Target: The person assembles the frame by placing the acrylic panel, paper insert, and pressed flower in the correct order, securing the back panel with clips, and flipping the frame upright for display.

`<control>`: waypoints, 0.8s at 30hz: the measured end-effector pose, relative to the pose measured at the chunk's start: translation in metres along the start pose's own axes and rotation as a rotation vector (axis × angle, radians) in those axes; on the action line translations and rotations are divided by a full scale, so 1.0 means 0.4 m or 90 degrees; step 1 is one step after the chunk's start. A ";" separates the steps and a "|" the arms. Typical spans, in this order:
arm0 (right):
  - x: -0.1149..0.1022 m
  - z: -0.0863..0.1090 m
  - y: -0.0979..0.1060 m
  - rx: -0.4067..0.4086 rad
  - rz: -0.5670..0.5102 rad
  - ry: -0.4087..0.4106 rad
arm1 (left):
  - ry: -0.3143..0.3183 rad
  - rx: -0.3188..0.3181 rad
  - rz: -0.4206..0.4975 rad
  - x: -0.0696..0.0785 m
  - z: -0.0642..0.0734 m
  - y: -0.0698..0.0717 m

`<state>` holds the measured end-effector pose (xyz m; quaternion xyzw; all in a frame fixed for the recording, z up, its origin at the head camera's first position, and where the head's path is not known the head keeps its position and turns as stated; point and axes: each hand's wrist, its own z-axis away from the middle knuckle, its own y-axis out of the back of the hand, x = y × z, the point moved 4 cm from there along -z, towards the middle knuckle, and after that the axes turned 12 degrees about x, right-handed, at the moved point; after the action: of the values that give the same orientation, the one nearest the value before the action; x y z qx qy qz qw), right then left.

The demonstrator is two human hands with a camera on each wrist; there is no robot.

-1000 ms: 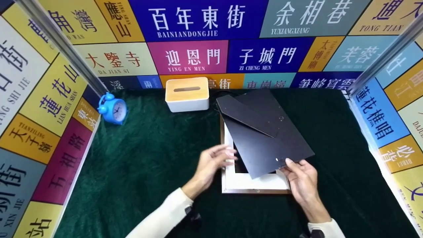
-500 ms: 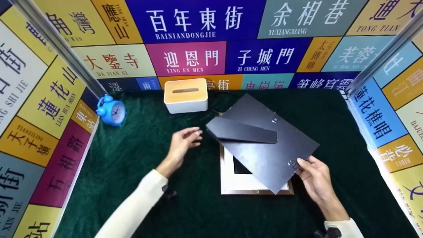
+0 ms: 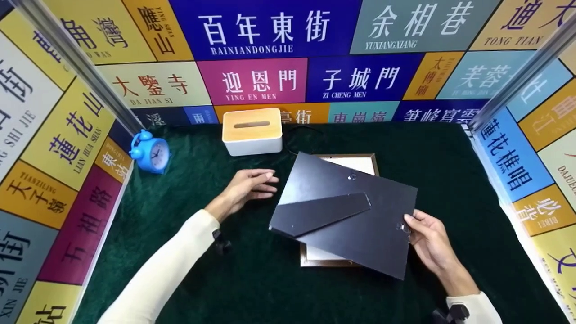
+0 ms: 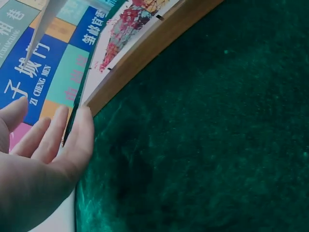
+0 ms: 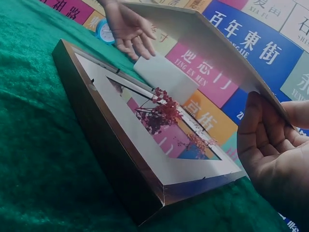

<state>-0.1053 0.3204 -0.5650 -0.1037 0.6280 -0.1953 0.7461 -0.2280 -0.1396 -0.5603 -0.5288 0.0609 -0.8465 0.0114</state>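
Note:
My right hand [image 3: 431, 238] pinches the right edge of a black picture-frame backing board [image 3: 324, 180], thumb on top near a metal hanger [image 3: 402, 227]. The board is held tilted over the picture frame [image 3: 310, 262], hiding most of it. An easel leg [image 3: 328, 211] lies along the board's back. In the right wrist view, the frame's wooden side [image 5: 111, 150] surrounds a pale mat and a shiny opening with red blossoms [image 5: 161, 113]. The board's underside [image 5: 193, 34] looks pale. My left hand [image 3: 247, 189] hovers left of the board, fingers loosely bent, holding nothing.
A white tissue box [image 3: 252, 135] with a wooden lid stands at the back, and a blue alarm clock [image 3: 153, 154] at the back left. A thin dark cable [image 3: 292, 148] lies beside the box. Sign-printed walls [image 3: 252, 81] enclose the green cloth [image 3: 189, 270].
My right hand has turned the board so its easel leg points to the lower left, uncovering the frame's top edge. My left hand has moved left, away from the frame.

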 end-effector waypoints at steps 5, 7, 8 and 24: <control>0.000 -0.009 -0.004 -0.007 0.018 -0.005 | 0.001 -0.037 -0.016 0.032 -0.003 -0.021; 0.000 -0.012 -0.004 -0.011 0.024 -0.008 | -0.013 -0.043 -0.036 0.050 -0.005 -0.030; 0.000 -0.013 -0.005 -0.015 0.026 -0.011 | -0.023 -0.042 -0.051 0.060 -0.006 -0.035; 0.030 -0.038 -0.043 -0.123 0.113 -0.052 | -0.165 -0.272 -0.501 0.150 -0.021 -0.141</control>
<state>-0.1211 0.3013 -0.5717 -0.1271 0.6199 -0.0631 0.7717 -0.2594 -0.0880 -0.5038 -0.6038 0.0263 -0.6816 -0.4125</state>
